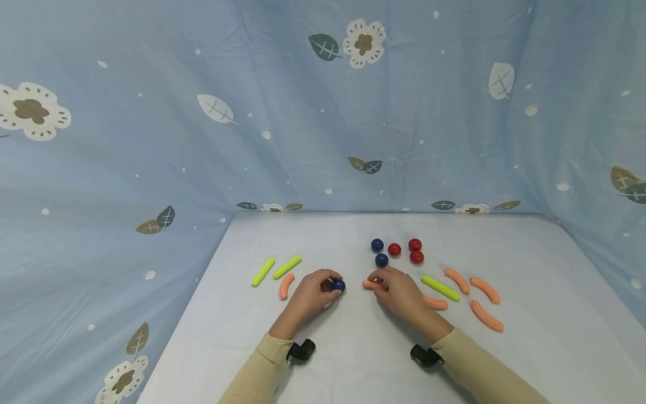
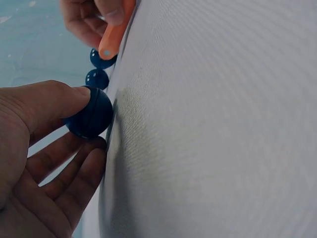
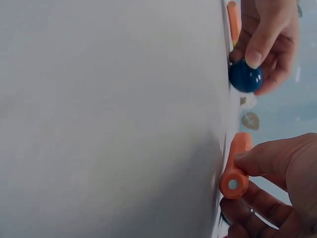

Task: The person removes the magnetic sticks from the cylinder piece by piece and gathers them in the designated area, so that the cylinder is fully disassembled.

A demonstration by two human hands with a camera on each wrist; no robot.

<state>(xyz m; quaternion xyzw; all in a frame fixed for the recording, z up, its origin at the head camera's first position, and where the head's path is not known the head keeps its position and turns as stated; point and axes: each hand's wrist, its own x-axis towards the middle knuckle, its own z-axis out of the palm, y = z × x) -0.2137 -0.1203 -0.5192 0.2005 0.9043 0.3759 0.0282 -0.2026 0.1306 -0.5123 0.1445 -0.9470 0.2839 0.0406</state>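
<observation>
My left hand [image 1: 310, 293] pinches a glossy blue ball [image 1: 338, 285] between thumb and fingers, at or just above the white tabletop. Across from it, my right hand [image 1: 402, 293] grips a short curved orange stick [image 1: 370, 284] by thumb and fingertips. A small pale metallic disc shows in the stick's end [image 3: 233, 184] in the right wrist view. The ball and stick are apart, with a gap between the hands. Two more blue balls [image 1: 377, 244] lie just beyond the right hand, beside three red balls [image 1: 394, 249].
Two lime-green straight sticks [image 1: 263, 272] and an orange curved stick [image 1: 286, 286] lie left of the left hand. Right of the right hand are another green stick [image 1: 440, 288] and several orange curved sticks [image 1: 485, 290]. A patterned blue cloth [image 1: 303, 112] hangs behind the table [image 1: 363, 359].
</observation>
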